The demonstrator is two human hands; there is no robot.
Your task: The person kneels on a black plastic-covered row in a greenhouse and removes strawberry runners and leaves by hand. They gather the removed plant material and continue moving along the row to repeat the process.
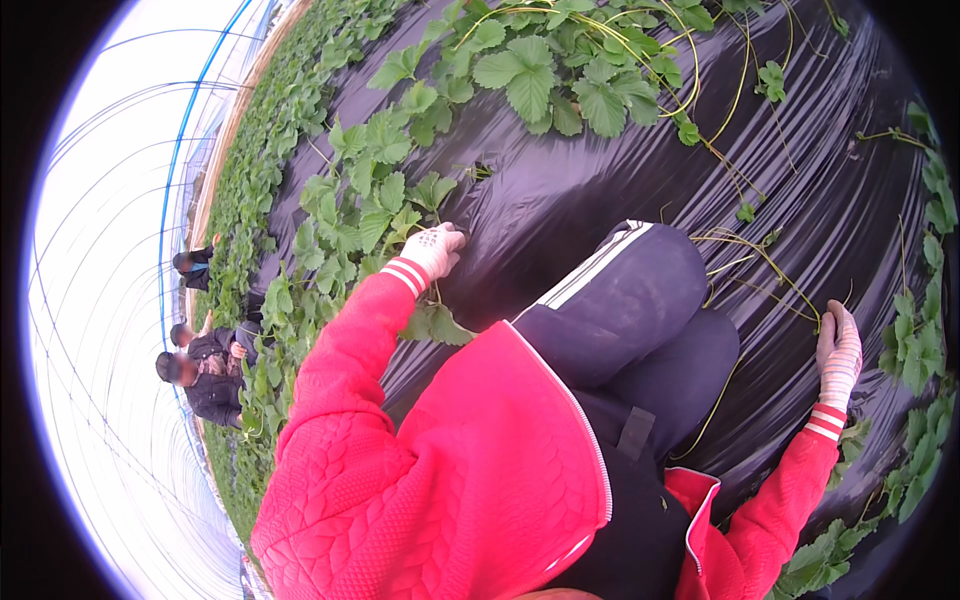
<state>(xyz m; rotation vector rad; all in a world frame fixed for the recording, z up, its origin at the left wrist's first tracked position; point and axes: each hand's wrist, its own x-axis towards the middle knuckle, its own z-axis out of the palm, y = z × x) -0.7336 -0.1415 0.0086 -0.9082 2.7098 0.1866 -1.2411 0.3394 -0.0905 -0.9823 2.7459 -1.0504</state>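
My left hand (pixel 433 251), in a pale printed glove, is low at the edge of a row of leafy strawberry plants (pixel 375 217). Its curled fingers reach the black plastic mulch film (pixel 517 202); what they may grip is hidden. Out to the right, my right hand (pixel 838 352) wears a striped glove with a darker palm. Its fingers are nearly straight and held together above the film. A thin yellow-green strawberry runner (pixel 780 271) leads up to its thumb side, and I cannot tell whether the hand holds it.
More strawberry plants (pixel 555 75) with long runners spread across the far film. Another plant row (pixel 919 330) lines the right side. My bent knees (pixel 637 292) are between my hands. At left, several people (pixel 206 382) are among the plants beneath a hooped greenhouse cover (pixel 105 247).
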